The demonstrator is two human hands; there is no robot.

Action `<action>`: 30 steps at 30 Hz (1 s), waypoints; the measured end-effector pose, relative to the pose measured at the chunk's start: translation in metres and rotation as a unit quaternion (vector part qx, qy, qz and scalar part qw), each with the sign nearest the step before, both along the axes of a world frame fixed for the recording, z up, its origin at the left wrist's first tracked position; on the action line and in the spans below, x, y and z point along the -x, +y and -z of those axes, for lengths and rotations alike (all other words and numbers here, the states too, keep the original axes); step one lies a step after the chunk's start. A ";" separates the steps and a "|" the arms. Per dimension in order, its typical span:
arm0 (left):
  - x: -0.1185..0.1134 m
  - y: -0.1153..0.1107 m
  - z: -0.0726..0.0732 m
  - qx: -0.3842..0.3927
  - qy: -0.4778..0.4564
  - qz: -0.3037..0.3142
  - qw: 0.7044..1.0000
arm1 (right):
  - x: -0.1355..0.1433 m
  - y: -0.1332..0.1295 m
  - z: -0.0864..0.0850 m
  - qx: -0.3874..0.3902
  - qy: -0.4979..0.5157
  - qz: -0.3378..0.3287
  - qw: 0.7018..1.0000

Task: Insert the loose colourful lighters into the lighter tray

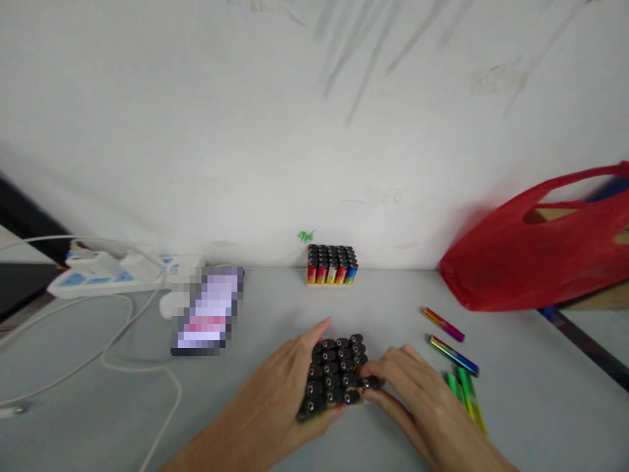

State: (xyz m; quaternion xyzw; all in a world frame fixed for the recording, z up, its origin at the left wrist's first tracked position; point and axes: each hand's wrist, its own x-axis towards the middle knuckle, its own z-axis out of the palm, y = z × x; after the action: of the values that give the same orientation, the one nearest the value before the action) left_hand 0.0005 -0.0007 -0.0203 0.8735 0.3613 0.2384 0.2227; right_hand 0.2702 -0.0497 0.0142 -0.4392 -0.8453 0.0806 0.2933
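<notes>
A block of black-topped lighters [331,370] stands in rows on the table in front of me. My left hand [282,383] wraps round its left and near side, with the thumb pointing away from me. At the block's right edge, my right hand [405,393] pinches one lighter [371,383] between thumb and fingers. That lighter's black top shows; its body is mostly hidden by the fingers. Right of this hand lie loose shiny pieces: a red-to-purple one [443,324], a rainbow-blue one [453,354] and several green-yellow ones [466,396], partly behind my hand.
A second block of colourful lighters [332,265] stands against the wall. At the left are a phone [211,311] with a pixelated screen, a white power strip [108,278] and loose white cables [170,370]. A red bag [535,255] stands at the right.
</notes>
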 end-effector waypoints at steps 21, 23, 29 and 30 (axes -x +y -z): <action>0.000 0.001 -0.004 -0.001 -0.003 -0.006 1.000 | -0.086 -0.061 0.026 0.261 -0.049 0.518 0.813; 0.000 0.001 -0.005 -0.001 -0.001 -0.006 1.000 | -0.083 -0.056 0.030 0.268 -0.038 0.498 0.823; 0.001 0.002 -0.006 -0.008 0.004 -0.003 1.000 | -0.080 -0.032 0.036 0.218 0.082 0.398 0.887; 0.001 0.002 -0.006 -0.008 0.004 -0.002 1.000 | -0.076 -0.028 0.033 0.223 0.130 0.372 0.892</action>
State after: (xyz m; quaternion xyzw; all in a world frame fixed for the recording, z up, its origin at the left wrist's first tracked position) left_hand -0.0006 0.0012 -0.0145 0.8757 0.3618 0.2382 0.2134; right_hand 0.3465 -0.0774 -0.0191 -0.7608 -0.5343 0.2089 0.3034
